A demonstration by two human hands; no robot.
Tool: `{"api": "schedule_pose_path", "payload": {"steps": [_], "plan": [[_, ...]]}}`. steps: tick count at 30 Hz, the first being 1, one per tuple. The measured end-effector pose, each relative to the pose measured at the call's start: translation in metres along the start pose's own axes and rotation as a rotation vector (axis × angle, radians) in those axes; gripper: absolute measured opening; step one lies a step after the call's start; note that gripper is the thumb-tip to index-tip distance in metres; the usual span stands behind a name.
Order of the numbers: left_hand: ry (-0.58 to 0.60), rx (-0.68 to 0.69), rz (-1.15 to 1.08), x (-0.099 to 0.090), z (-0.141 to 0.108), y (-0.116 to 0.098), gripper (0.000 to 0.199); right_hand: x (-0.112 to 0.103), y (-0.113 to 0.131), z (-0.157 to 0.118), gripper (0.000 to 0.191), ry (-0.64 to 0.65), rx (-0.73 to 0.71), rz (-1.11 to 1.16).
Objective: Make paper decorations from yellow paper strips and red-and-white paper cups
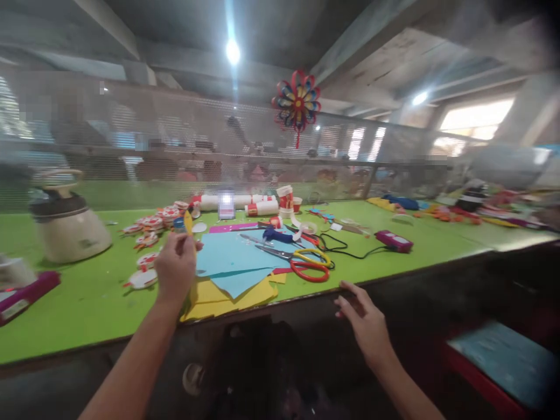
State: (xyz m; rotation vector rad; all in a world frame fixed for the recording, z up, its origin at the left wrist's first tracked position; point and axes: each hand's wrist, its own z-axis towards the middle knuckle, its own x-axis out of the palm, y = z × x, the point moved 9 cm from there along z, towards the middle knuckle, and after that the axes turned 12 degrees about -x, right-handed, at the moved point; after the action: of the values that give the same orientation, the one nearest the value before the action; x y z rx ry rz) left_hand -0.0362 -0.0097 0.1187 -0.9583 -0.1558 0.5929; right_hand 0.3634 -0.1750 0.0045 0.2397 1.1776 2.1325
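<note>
My left hand is closed on a thin yellow strip, which stands up above the fingers. My right hand is just off the table's front edge, fingers apart and holding nothing. Between the hands lie light blue sheets on top of yellow sheets. Scissors with red and yellow handles rest on the right part of the blue sheets. A dark blue bundle lies behind the scissors. Round white and red pieces are scattered left of my left hand.
The green table carries a large white jug-like container at left. White rolls and a red-and-white cup stand at the back. A magenta box with a black cord lies right. A colourful flower ornament hangs above.
</note>
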Motion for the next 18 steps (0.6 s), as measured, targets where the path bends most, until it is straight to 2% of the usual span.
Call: {"api": "schedule_pose_path", "payload": {"steps": [4,7,10,13,18], "plan": [[-0.005,0.002,0.088,0.0,0.0,0.0,0.015,-0.031,-0.006,0.008,0.049,-0.216,-0.014,-0.096],[0.008,-0.003,0.095,0.003,0.001,0.004,0.019,-0.044,-0.012,0.023,0.058,-0.295,-0.033,-0.204],[0.032,0.01,0.098,0.007,0.001,0.004,0.024,-0.047,-0.013,0.035,0.061,-0.339,-0.078,-0.306],[0.088,0.008,0.107,0.014,0.0,0.006,0.027,-0.044,-0.011,0.038,0.054,-0.352,-0.135,-0.378],[0.133,0.015,0.123,0.02,-0.001,0.01,0.027,-0.045,-0.02,0.031,0.046,-0.302,-0.138,-0.322]]}}
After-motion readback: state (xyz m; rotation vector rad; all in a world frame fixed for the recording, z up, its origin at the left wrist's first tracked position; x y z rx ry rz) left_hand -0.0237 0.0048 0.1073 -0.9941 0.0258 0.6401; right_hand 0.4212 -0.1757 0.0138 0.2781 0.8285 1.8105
